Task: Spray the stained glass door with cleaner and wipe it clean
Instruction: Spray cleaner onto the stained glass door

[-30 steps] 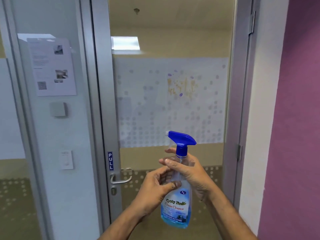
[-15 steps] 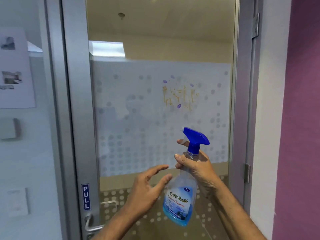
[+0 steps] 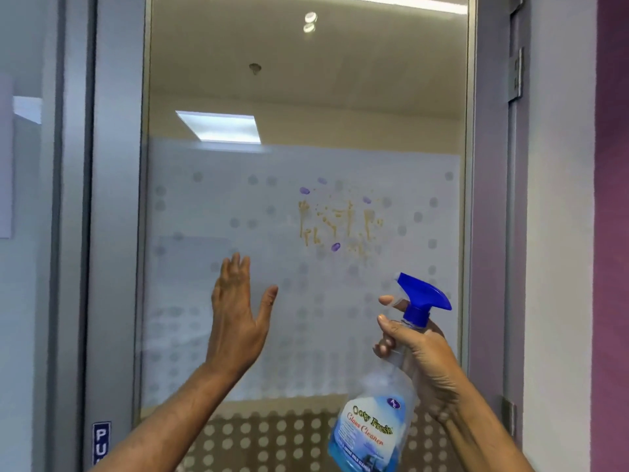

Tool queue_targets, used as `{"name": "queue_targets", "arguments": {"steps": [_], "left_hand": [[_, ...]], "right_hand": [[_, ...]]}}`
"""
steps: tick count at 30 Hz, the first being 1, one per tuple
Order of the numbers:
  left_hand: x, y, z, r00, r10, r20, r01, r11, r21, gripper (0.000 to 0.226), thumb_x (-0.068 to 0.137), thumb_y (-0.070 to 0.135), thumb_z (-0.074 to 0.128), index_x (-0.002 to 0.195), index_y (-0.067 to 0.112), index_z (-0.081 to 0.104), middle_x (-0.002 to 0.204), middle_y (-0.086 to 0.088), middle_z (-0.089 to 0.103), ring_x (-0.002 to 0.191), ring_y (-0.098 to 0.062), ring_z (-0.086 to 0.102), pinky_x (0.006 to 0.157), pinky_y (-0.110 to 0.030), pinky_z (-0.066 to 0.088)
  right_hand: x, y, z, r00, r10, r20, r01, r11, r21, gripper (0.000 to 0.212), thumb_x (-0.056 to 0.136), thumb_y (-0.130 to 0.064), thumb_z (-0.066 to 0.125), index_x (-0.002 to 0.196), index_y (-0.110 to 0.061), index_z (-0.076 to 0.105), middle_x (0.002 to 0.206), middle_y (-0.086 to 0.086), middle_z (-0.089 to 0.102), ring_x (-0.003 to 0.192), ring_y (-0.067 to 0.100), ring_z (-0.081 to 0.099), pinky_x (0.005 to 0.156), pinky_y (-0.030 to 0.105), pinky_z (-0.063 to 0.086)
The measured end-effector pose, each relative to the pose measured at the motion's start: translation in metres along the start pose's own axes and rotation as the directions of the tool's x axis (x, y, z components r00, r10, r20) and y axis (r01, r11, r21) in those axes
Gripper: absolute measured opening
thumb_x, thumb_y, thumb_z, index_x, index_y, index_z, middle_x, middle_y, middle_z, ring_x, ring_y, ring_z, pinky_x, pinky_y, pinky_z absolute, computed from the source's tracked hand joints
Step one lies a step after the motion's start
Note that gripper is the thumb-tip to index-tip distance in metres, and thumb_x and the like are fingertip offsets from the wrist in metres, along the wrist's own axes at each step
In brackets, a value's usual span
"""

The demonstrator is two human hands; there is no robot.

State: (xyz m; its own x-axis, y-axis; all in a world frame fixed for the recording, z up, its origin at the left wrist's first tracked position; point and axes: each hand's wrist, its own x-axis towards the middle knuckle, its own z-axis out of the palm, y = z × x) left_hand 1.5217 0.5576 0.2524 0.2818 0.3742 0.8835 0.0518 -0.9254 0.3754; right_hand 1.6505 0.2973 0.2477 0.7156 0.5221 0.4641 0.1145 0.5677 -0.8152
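The glass door [image 3: 211, 206] fills the view, with a frosted dotted band across its middle. Yellow-brown streaks and purple blobs form a stain [image 3: 337, 223] on that band, right of centre. My right hand [image 3: 418, 356] grips the neck of a glass cleaner spray bottle [image 3: 374, 427] with a blue trigger head [image 3: 423, 296]; the nozzle points up-left, below and right of the stain. My left hand [image 3: 238, 311] is raised in front of the glass with fingers straight and spread, left of and below the stain. Whether it touches the glass I cannot tell.
A grey metal door frame [image 3: 115, 233] runs down the left, with a blue PULL sign [image 3: 101, 441] near the bottom. The right jamb carries hinges [image 3: 515, 73]. A purple wall [image 3: 612, 233] stands at the far right. No cloth is in view.
I have moved closer to the door. My left hand let go of the bottle and rose towards the glass with fingers spread. The right hand keeps hold of the bottle.
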Motion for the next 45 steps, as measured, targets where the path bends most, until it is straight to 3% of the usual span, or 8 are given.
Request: {"name": "queue_targets", "arguments": {"steps": [7, 17, 24, 30, 38, 45], "left_hand": [[0.050, -0.007, 0.041, 0.982, 0.022, -0.189, 0.009, 0.988, 0.157, 0.079, 0.103, 0.057, 0.030, 0.166, 0.011, 0.016, 0.177, -0.010, 0.011, 0.165, -0.022, -0.001, 0.134, -0.045, 0.004], [0.091, -0.051, 0.067, 0.963, 0.040, -0.265, 0.037, 0.959, 0.282, 0.078, 0.104, 0.053, 0.026, 0.165, 0.004, 0.018, 0.175, -0.016, 0.012, 0.164, -0.028, 0.003, 0.133, -0.050, 0.006], [0.099, -0.075, 0.082, 0.932, 0.164, -0.323, -0.025, 0.918, 0.395, 0.074, 0.107, 0.049, 0.028, 0.164, 0.003, 0.018, 0.175, -0.019, 0.014, 0.164, -0.031, 0.006, 0.133, -0.052, 0.008], [0.099, -0.074, 0.083, 0.926, 0.177, -0.333, -0.030, 0.914, 0.405, 0.073, 0.107, 0.046, 0.029, 0.164, 0.002, 0.018, 0.174, -0.020, 0.014, 0.164, -0.032, 0.007, 0.133, -0.053, 0.009], [0.099, -0.074, 0.083, 0.926, 0.179, -0.332, -0.024, 0.907, 0.421, 0.073, 0.107, 0.045, 0.028, 0.164, 0.001, 0.019, 0.175, -0.019, 0.013, 0.164, -0.031, 0.006, 0.133, -0.053, 0.009], [0.099, -0.075, 0.084, 0.923, 0.181, -0.341, -0.020, 0.904, 0.427, 0.073, 0.107, 0.046, 0.028, 0.164, 0.001, 0.019, 0.175, -0.019, 0.014, 0.164, -0.031, 0.008, 0.132, -0.053, 0.010]], "right_hand": [[0.042, -0.017, -0.056, 0.999, 0.017, -0.042, -0.014, 0.997, 0.072, 0.040, 0.070, -0.016, 0.083, 0.109, -0.012, 0.076, 0.064, 0.012, 0.063, 0.054, 0.019, 0.062, 0.060, 0.039, 0.061], [0.068, -0.009, -0.078, 0.987, 0.020, -0.160, 0.000, 0.993, 0.119, 0.051, 0.064, -0.012, 0.084, 0.114, -0.007, 0.071, 0.066, 0.016, 0.065, 0.052, 0.022, 0.062, 0.060, 0.039, 0.062], [0.085, 0.000, -0.079, 0.971, -0.039, -0.236, 0.059, 0.995, 0.079, 0.049, 0.065, -0.014, 0.083, 0.112, -0.008, 0.071, 0.063, 0.014, 0.065, 0.050, 0.021, 0.063, 0.059, 0.039, 0.062], [0.095, 0.000, -0.077, 0.960, -0.051, -0.276, 0.078, 0.993, 0.088, 0.038, 0.069, -0.011, 0.081, 0.105, -0.008, 0.070, 0.060, 0.011, 0.063, 0.048, 0.019, 0.062, 0.056, 0.037, 0.063], [0.114, -0.020, -0.074, 0.960, -0.103, -0.261, 0.118, 0.992, 0.043, 0.019, 0.087, -0.003, 0.075, 0.105, -0.009, 0.069, 0.061, 0.007, 0.062, 0.051, 0.016, 0.060, 0.059, 0.035, 0.062], [0.141, -0.060, -0.059, 0.972, -0.146, -0.186, 0.153, 0.988, 0.024, 0.019, 0.089, -0.004, 0.075, 0.106, -0.010, 0.070, 0.061, 0.004, 0.063, 0.052, 0.014, 0.061, 0.058, 0.033, 0.062]]}}
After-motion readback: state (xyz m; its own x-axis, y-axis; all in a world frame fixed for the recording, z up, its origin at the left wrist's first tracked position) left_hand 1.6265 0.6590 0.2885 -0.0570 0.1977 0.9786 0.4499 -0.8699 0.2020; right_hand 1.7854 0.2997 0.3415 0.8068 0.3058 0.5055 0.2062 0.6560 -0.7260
